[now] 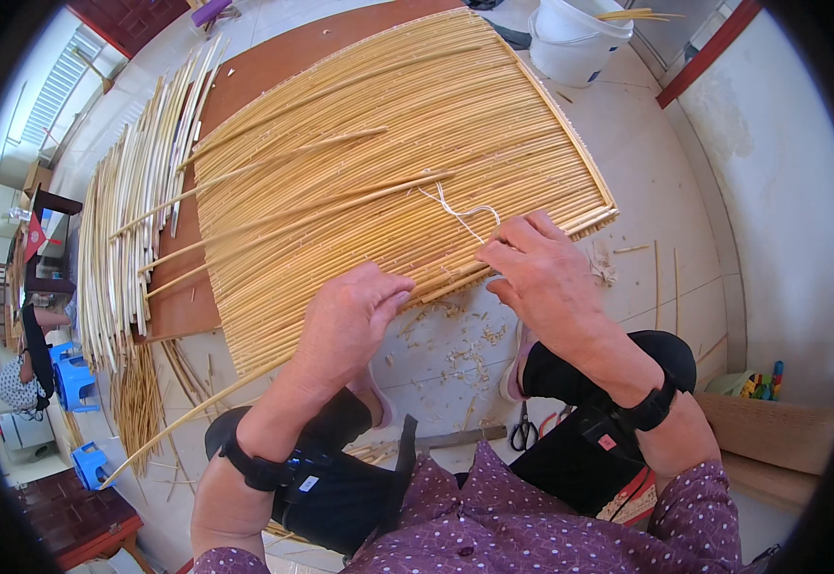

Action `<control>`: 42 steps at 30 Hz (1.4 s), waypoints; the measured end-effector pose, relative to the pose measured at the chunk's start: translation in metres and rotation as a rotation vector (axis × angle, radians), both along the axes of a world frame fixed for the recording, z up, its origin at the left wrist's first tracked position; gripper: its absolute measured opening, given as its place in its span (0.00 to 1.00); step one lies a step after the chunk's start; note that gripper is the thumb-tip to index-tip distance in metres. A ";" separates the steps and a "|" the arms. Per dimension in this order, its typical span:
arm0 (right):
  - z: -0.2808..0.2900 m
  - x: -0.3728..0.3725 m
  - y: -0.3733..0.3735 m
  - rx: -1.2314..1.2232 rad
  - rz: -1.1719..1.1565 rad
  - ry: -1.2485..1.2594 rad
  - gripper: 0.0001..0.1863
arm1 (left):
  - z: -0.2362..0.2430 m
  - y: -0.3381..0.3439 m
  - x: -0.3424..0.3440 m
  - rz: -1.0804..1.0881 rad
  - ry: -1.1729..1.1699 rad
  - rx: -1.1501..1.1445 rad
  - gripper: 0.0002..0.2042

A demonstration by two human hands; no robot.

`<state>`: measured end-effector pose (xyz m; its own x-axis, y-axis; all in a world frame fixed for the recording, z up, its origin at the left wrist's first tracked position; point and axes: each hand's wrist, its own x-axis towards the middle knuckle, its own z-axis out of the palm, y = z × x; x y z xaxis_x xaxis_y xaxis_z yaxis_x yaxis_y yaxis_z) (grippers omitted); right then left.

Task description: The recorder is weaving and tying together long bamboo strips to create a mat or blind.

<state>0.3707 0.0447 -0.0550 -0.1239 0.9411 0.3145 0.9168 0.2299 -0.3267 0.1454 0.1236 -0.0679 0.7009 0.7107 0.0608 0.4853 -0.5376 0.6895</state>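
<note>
A large mat of straight yellow stalks (340,163), bound side by side with rows of stitching, lies before me. My left hand (355,311) is closed in a pinch at the mat's near edge; what its fingers hold is hidden. A long loose stalk (197,412) runs from the lower left up beneath this hand along that edge. Further right, my right hand (541,277) is closed at the same edge, thumb and fingers together on a white string (457,212). The string loops loosely over the mat. Several loose stalks (292,218) lie across the mat's top.
The mat rests on a brown board (244,86), with pale stalks (134,206) piled at left. Scissors (524,428) and shavings (465,354) lie on the floor by my feet. A white bucket (579,43) stands far right. Blue stools (74,378) and another person (20,378) are at left.
</note>
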 end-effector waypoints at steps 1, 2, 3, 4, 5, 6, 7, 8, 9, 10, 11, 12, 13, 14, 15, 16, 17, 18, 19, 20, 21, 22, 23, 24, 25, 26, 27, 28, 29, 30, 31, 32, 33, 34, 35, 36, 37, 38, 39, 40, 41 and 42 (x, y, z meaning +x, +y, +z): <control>-0.003 0.000 0.001 -0.005 0.009 0.024 0.09 | 0.000 0.000 0.000 0.000 -0.001 0.000 0.07; -0.006 0.000 0.001 -0.004 0.009 0.023 0.09 | -0.001 0.000 0.000 0.000 0.001 0.001 0.07; -0.009 0.000 0.002 -0.013 0.010 0.045 0.09 | -0.001 0.000 0.000 0.000 0.002 0.002 0.07; -0.012 -0.001 0.002 -0.022 0.012 0.066 0.08 | -0.001 0.000 0.000 0.000 0.001 0.002 0.07; -0.014 -0.001 0.003 -0.022 0.012 0.065 0.08 | -0.002 0.000 0.000 -0.002 0.003 0.006 0.07; -0.016 -0.001 0.003 -0.040 0.006 0.080 0.08 | -0.002 0.000 0.000 -0.003 0.004 0.010 0.07; -0.017 -0.001 0.004 -0.057 0.002 0.096 0.07 | -0.002 0.000 0.000 -0.002 0.003 0.011 0.07; -0.019 -0.001 0.004 -0.056 0.003 0.095 0.07 | -0.003 0.000 0.000 0.003 0.001 0.011 0.07; -0.020 -0.001 0.005 -0.045 0.001 0.103 0.07 | -0.004 0.000 0.000 0.008 -0.001 0.012 0.07; -0.021 -0.001 0.006 -0.034 -0.001 0.112 0.07 | -0.005 0.000 -0.001 0.011 -0.002 0.012 0.07; -0.022 -0.001 0.007 -0.033 0.001 0.112 0.07 | -0.005 0.000 -0.001 0.009 0.005 0.014 0.07; -0.022 -0.001 0.008 -0.034 0.000 0.098 0.07 | -0.005 0.000 -0.001 0.008 0.013 0.016 0.07; -0.022 -0.001 0.008 -0.034 -0.003 0.084 0.07 | -0.005 0.000 -0.001 0.009 0.011 0.016 0.07; -0.023 -0.001 0.008 -0.034 -0.002 0.083 0.07 | -0.005 0.001 -0.001 0.004 0.012 0.012 0.07; -0.023 -0.001 0.008 -0.032 -0.001 0.073 0.07 | -0.006 0.001 -0.001 -0.001 0.012 0.009 0.07; -0.023 -0.001 0.008 -0.029 -0.001 0.064 0.06 | -0.005 0.001 0.000 -0.001 0.012 0.009 0.07; -0.024 -0.001 0.008 -0.029 -0.001 0.063 0.06 | -0.005 0.001 0.000 -0.010 0.010 0.013 0.07; -0.024 0.000 0.008 -0.027 0.000 0.052 0.06 | -0.005 0.001 0.001 -0.019 0.008 0.017 0.07; -0.025 0.000 0.008 -0.026 0.001 0.043 0.06 | -0.005 0.001 0.001 -0.018 0.009 0.017 0.07; -0.025 -0.001 0.008 -0.026 0.001 0.044 0.06 | -0.005 0.001 0.001 -0.017 0.002 0.014 0.07; -0.025 -0.001 0.008 -0.024 0.004 0.036 0.06 | -0.005 0.001 0.001 -0.015 -0.004 0.012 0.07; -0.025 -0.001 0.008 -0.023 0.005 0.027 0.06 | -0.006 0.001 0.001 -0.016 -0.004 0.012 0.07; -0.025 -0.001 0.008 -0.022 0.004 0.027 0.06 | -0.006 0.001 0.002 -0.013 -0.010 0.008 0.07; -0.025 -0.001 0.008 -0.018 0.012 0.025 0.05 | -0.006 0.001 0.002 -0.010 -0.015 0.005 0.07; -0.025 -0.001 0.008 -0.014 0.020 0.023 0.05 | -0.006 0.000 0.003 -0.011 -0.016 0.005 0.07; -0.025 0.000 0.008 -0.014 0.018 0.022 0.05 | -0.005 0.000 0.004 -0.011 -0.013 0.000 0.07; -0.025 0.000 0.007 -0.015 0.031 0.008 0.05 | -0.004 0.000 0.005 -0.012 -0.010 -0.004 0.07; -0.026 0.000 0.008 -0.015 0.046 -0.004 0.05 | -0.004 0.000 0.005 -0.012 -0.009 -0.005 0.07; -0.027 0.000 0.008 -0.015 0.046 -0.003 0.05 | -0.003 0.000 0.006 -0.013 -0.017 -0.005 0.07; -0.028 0.000 0.008 -0.013 0.056 -0.007 0.05 | -0.003 0.000 0.006 -0.014 -0.024 -0.007 0.07; -0.029 0.000 0.008 -0.010 0.066 -0.014 0.04 | -0.004 0.000 0.007 -0.016 -0.025 -0.007 0.07; -0.029 0.000 0.008 -0.010 0.064 -0.015 0.04 | -0.004 0.000 0.008 -0.020 -0.024 0.003 0.07; -0.030 0.001 0.008 -0.003 0.072 -0.012 0.04 | -0.005 0.000 0.008 -0.024 -0.024 0.013 0.07; -0.030 0.002 0.008 0.005 0.081 -0.008 0.04 | -0.006 0.000 0.009 -0.025 -0.024 0.013 0.07; -0.031 0.002 0.008 0.005 0.079 -0.009 0.04 | -0.007 0.000 0.009 -0.022 -0.029 0.015 0.07; -0.032 0.003 0.008 -0.012 0.072 0.003 0.07 | -0.007 0.000 0.010 -0.019 -0.034 0.017 0.07; -0.033 0.003 0.008 -0.029 0.065 0.017 0.11 | -0.007 0.000 0.010 -0.019 -0.034 0.017 0.07; -0.033 0.003 0.008 -0.029 0.065 0.018 0.11 | -0.007 0.000 0.010 -0.018 -0.023 -0.005 0.07; -0.032 0.001 0.008 -0.022 0.079 0.048 0.07 | -0.007 0.000 0.009 -0.018 -0.012 -0.028 0.07; -0.030 0.001 0.008 -0.014 0.090 0.075 0.04 | -0.006 0.000 0.009 -0.020 -0.014 -0.026 0.07; -0.029 0.002 0.008 -0.013 0.088 0.074 0.04 | -0.004 -0.002 0.009 -0.045 -0.002 0.028 0.08; -0.029 0.003 0.008 -0.023 0.084 0.093 0.04 | -0.003 -0.003 0.009 -0.071 0.009 0.081 0.09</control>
